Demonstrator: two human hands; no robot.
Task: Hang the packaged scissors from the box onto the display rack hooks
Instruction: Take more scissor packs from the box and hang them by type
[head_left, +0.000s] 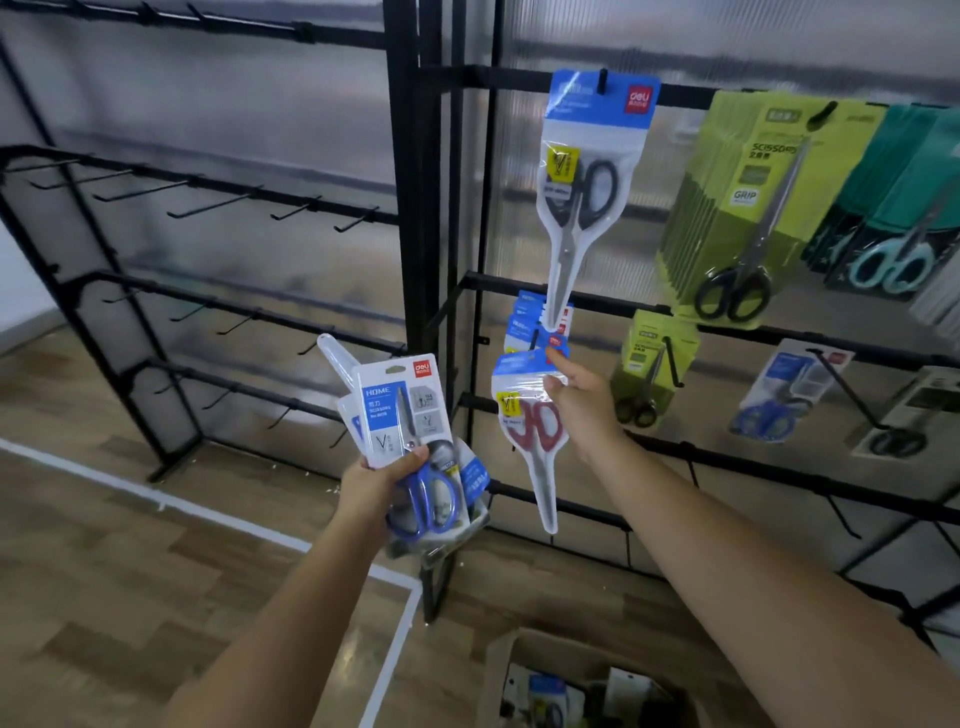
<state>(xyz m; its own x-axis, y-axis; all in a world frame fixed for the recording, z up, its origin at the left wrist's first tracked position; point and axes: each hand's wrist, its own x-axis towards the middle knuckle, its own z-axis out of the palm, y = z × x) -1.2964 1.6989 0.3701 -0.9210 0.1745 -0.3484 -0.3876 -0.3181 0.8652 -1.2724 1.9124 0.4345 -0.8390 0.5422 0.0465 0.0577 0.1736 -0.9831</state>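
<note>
Nearest the camera, a cardboard box (524, 670) sits open on the wood floor at the foot of the rack, with a few more packaged scissors (548, 696) visible inside, so the supply is not used up. Above it, the left hand (382, 480) grips a fanned bundle of packs (402, 431), fingers curled round their lower ends; the front one is a blue-handled pair on a card marked HOME, and holding the stock this way likely keeps it ready to feed one at a time to the other hand. The right hand (579, 397) reaches forward and pinches the top of a red-handled scissors pouch (527, 415) by its blue header, index finger extended toward the hook (535, 338) on the second rail, where several matching blue-headed pouches (535, 322) already hang; the grip near the hang hole seems chosen to steer that hole onto the hook tip. Whether the hole is already on the hook cannot be told, since the headers overlap there. Farther back on the display rack (470, 176), a black-handled pouch (587, 192) hangs from the top rail, with green-carded packs (748, 208) and teal ones (893, 228) to its right. The neighbouring rack (156, 182) on the left shows only bare hooks.
</note>
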